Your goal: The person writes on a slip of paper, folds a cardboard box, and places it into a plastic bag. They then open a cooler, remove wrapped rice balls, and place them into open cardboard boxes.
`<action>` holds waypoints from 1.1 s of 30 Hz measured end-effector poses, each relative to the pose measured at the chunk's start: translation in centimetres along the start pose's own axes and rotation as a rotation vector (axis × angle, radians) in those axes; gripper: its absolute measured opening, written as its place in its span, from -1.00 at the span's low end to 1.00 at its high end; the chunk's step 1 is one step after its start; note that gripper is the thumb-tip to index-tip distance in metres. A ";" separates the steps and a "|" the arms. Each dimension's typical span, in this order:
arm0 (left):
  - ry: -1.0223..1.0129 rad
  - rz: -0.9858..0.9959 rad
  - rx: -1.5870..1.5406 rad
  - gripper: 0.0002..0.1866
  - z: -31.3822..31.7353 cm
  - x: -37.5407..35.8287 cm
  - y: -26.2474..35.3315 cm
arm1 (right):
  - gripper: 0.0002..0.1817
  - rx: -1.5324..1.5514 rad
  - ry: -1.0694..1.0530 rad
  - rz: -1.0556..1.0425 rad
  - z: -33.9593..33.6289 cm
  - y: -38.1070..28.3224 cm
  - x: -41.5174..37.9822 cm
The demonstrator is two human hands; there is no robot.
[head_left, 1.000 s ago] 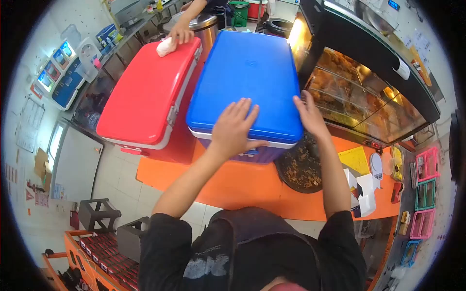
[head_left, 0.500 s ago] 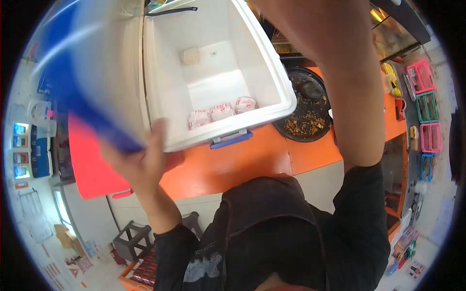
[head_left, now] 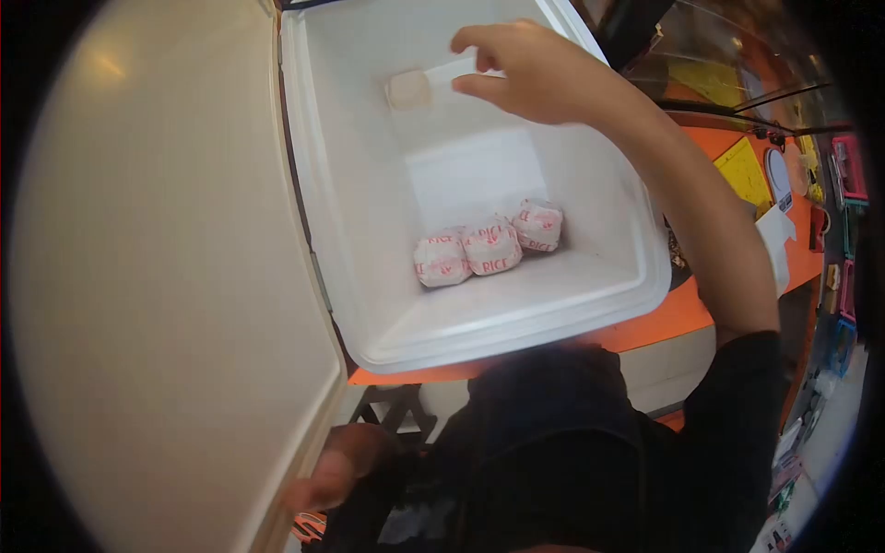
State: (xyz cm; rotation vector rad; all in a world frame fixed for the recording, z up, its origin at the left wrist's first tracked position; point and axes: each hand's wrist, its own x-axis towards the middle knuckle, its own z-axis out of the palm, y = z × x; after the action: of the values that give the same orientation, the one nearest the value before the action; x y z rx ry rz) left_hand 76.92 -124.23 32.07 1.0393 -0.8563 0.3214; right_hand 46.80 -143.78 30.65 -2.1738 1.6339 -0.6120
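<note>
A white cooler box (head_left: 502,350) stands open in front of me. Three paper-wrapped rice packs (head_left: 493,247), with red RICE print, lie in a row on its floor near the front wall. My right hand (head_left: 516,69) reaches over the box, its fingers apart and curved, holding nothing. It is above the packs and not touching them. At the lower left, my left hand (head_left: 336,465) is at the edge of the cooler lid (head_left: 166,276), with its fingers closed on the rim and partly blurred. The lid is swung wide to the left, its pale inner side towards me.
The cooler sits on an orange table (head_left: 682,309). To the right are a yellow sheet (head_left: 742,175), white paper (head_left: 776,241) and a glass-fronted case (head_left: 719,55). A dark stool (head_left: 396,410) stands below the table. Coloured baskets (head_left: 850,166) hang at the far right.
The lid has swung further open to the left. My view has come closer over the cooler. My right hand has come into view above the box, and my left hand is lower along the lid.
</note>
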 end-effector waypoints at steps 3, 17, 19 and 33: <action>-0.037 0.010 0.001 -0.37 -0.9 0.2 -0.9 | -0.47 -0.134 -0.287 0.122 4.0 1.0 7.6; -0.168 -0.061 -0.127 -0.32 -7.6 2.2 -7.6 | 0.04 0.807 0.102 1.145 29.4 8.5 20.3; -0.164 -0.089 -0.139 -0.32 -6.5 2.4 -7.4 | 0.04 0.639 0.072 1.128 28.7 6.5 20.3; -0.515 -0.430 -0.514 -0.29 0.1 3.1 -1.7 | 0.01 0.591 0.015 0.664 11.0 3.0 13.6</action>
State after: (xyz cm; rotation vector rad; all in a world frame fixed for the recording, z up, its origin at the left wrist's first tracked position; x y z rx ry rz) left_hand 79.85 -125.64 33.39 0.7952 -1.0678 -0.5322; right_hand 53.58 -157.46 21.53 -1.1302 1.7532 -0.7664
